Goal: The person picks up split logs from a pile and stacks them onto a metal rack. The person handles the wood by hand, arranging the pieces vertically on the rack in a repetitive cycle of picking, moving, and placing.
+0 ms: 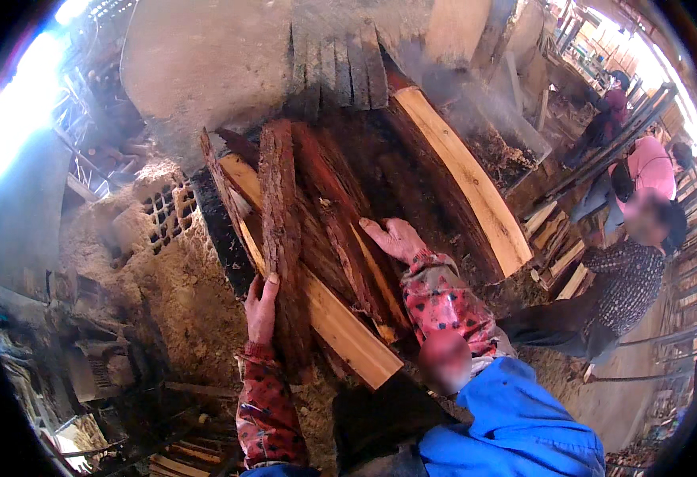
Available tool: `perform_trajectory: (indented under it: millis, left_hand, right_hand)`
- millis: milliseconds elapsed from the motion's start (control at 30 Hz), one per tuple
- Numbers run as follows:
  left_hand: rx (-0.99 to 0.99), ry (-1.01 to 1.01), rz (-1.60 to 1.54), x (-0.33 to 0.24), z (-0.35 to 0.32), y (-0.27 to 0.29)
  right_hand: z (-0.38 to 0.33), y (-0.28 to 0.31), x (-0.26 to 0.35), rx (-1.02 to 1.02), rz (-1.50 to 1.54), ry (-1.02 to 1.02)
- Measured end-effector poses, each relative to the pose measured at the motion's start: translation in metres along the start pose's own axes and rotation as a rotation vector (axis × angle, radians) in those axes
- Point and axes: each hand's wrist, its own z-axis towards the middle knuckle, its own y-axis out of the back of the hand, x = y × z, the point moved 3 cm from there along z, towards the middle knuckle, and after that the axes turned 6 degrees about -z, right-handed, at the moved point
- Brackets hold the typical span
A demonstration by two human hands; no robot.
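Beside sawdust [175,298], left hand [261,314], grip unclear, touches bark slab [277,199]; right hand [398,240] spreads over dark trough [220,230].

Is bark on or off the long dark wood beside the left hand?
On: rough brown bark covers the upper face of this wood; its underside is hidden.

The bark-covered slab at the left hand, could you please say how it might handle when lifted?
The slab is probably stiff, looking long and straight. Its rough bark should give the left hand good grip, though the furrowed surface might flake.
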Motion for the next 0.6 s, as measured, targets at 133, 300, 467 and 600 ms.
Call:
perform_trajectory:
  millis: [133,300,467,600]
  left_hand:
    - [0.026,0.023,-0.014,-0.002,-0.030,0.012]
    - [0.099,0.109,-0.149,-0.002,-0.086,0.030]
    - [0.130,0.121,-0.169,0.029,-0.122,0.050]
    - [0.034,0.135,-0.157,0.032,-0.133,0.048]
  right_hand:
    - [-0.040,-0.014,-0.008,-0.106,0.086,0.045]
    - [-0.122,-0.029,-0.007,-0.220,0.217,-0.021]
    - [-0.176,-0.033,-0.017,0.219,0.371,-0.188]
    - [-0.193,-0.076,-0.033,0.167,0.999,-0.321]
